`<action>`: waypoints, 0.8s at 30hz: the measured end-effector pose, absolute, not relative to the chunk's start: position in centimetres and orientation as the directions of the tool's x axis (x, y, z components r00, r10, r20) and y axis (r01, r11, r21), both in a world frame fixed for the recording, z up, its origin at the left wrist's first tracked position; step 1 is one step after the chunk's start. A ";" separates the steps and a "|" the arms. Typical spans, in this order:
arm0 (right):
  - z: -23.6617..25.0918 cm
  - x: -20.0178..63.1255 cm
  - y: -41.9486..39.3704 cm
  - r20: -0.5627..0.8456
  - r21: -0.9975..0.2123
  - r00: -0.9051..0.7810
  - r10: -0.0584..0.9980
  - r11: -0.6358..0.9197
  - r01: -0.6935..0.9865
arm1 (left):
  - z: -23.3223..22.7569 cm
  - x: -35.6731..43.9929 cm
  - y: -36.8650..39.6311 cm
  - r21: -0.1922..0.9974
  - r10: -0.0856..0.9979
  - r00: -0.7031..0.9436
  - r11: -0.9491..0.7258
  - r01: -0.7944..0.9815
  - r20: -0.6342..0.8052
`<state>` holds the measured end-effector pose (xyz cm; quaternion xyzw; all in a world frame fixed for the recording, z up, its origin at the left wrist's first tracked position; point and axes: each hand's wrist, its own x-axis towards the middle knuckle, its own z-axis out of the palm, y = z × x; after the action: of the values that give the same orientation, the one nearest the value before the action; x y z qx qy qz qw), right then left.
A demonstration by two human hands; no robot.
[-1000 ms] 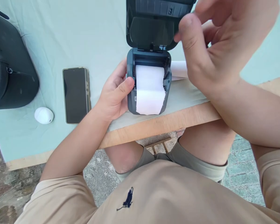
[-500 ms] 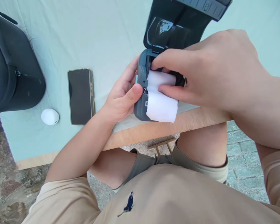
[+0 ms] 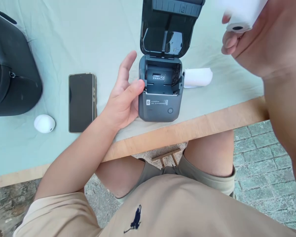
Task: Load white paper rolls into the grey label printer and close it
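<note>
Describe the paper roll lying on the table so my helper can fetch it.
On the pale green tablecloth stands an open dark grey printer. The small white paper roll lies on its side touching the printer's right wall, unlike the roll held in the right hand.

On the table (image 3: pixel 64 39), your printer (image 3: pixel 160 98) sits centre; a paper roll (image 3: pixel 197 77) lies right of it (touching), phone (image 3: pixel 81 102), mouse (image 3: pixel 44 123) and bag (image 3: pixel 10 65) left.
</note>
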<state>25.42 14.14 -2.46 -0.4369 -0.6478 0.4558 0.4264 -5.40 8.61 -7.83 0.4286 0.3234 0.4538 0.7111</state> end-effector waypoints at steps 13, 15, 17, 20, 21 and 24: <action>-3.2 24.9 12.3 0.267 -0.557 -0.156 0.951 0.284 0.780 | -6.8 -5.3 8.2 0.909 0.925 0.363 0.246 -0.336 -0.116; -3.3 25.1 12.0 0.468 -0.484 -0.211 0.858 0.448 0.751 | -6.6 -5.3 8.1 0.912 0.922 0.363 0.257 -0.320 -0.133; -3.7 25.2 11.8 0.582 -0.382 -0.319 0.748 0.598 0.704 | -6.5 -5.2 8.1 0.916 0.919 0.368 0.263 -0.304 -0.142; -4.5 24.8 11.8 0.419 -0.227 -0.601 0.680 0.720 0.656 | -6.3 -5.1 8.1 0.920 0.919 0.364 0.267 -0.288 -0.153; -4.7 24.6 11.8 0.338 -0.187 -0.655 0.676 0.730 0.657 | -6.2 -5.1 8.0 0.920 0.920 0.360 0.267 -0.287 -0.154; -4.8 24.1 11.6 0.208 -0.251 -0.634 0.745 0.667 0.702 | -6.0 -5.0 7.9 0.919 0.923 0.352 0.266 -0.291 -0.156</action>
<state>24.14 11.55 -4.76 -0.4016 -0.9008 0.0735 0.1482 -5.04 7.93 -5.96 0.4254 0.3714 0.4313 0.7036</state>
